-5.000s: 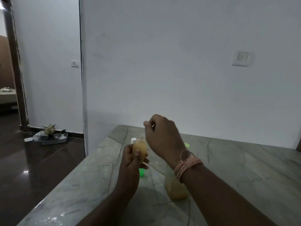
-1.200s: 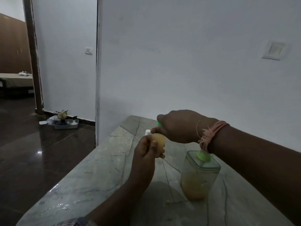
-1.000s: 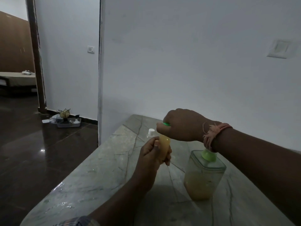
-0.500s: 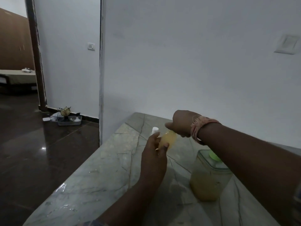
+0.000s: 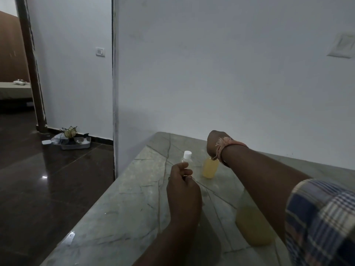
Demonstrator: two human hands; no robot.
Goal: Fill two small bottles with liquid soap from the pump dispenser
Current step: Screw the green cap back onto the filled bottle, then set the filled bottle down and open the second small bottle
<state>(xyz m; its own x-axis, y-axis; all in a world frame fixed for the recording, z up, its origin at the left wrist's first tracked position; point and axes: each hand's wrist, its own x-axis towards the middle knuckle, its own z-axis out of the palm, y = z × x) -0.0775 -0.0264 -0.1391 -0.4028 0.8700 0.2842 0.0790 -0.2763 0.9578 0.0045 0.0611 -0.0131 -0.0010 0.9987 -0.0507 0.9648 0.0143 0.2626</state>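
Stone countertop [image 5: 134,208]: polished, veined, faintly glossy. Floor tiles [image 5: 48,189]: dark, high gloss, reflective. Small filled bottle [image 5: 210,167] and capped clear bottle [image 5: 186,158]: translucent plastic. Sleeve [image 5: 322,217]: woven checked cloth. Wall [image 5: 211,73]: matt paint.

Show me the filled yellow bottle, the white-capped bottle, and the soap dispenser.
Filled yellow bottle [image 5: 210,167], head view, on its yellow body.
White-capped bottle [image 5: 187,154], head view, on its white cap.
Soap dispenser [image 5: 253,227], head view, on its soap-filled lower body.

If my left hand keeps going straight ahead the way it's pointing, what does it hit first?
Most likely the clear white-capped bottle, which stands just beyond the left hand. Depth is hard to judge; the filled yellow bottle sits off to the right.
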